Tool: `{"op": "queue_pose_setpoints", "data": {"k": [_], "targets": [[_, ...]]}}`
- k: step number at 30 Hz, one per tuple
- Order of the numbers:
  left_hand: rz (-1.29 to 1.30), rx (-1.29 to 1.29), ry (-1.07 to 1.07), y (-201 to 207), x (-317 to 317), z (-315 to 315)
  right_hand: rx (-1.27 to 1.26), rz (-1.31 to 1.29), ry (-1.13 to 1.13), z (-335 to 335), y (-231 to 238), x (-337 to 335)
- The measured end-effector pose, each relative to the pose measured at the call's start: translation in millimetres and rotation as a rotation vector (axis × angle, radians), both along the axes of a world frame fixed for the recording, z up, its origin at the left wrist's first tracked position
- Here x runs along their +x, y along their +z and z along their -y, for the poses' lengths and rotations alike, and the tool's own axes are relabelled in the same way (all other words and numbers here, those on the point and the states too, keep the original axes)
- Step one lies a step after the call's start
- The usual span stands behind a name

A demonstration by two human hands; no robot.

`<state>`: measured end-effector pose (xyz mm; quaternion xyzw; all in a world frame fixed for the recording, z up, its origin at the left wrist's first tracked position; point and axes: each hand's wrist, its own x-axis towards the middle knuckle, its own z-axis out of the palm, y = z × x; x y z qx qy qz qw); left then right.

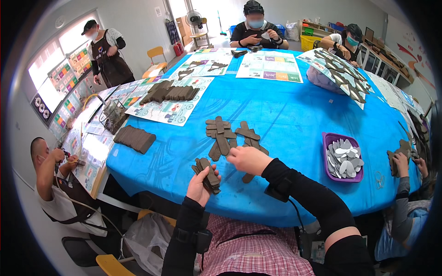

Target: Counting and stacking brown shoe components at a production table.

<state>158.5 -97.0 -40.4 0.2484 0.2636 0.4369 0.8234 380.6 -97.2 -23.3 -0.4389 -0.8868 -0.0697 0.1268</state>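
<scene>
My left hand [198, 189] is closed around a small stack of dark brown flat strips [209, 174] with rounded ends, held above the table's near edge. My right hand [251, 159] reaches over the table, its fingertips drawn together beside the loose strips; whether they pinch one is hidden. Just beyond it, more strips lie crosswise in two loose piles, a left pile [219, 133] and a right pile [248, 133]. Partly under my right wrist, the end of another strip [248, 177] shows on the blue cloth.
A blue cloth [285, 110] covers the table. On the right stands a purple basket [325, 170] of grey and white oval pieces. Neat rows of brown strips [135, 139] lie at left. Several people work around the table; a worker's hand [401, 164] is at far right.
</scene>
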Motion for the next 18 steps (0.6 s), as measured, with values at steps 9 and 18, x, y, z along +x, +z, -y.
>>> {"op": "queue_pose_setpoints", "data": {"k": [9,18], "targets": [[-0.024,0.057,0.026,2,16,1,-0.725,-1.861,-0.174,10,-1,-4],[0.018,0.241,0.033,23,10,2,-1.178,-1.863,-0.243,36,18,-54]]}}
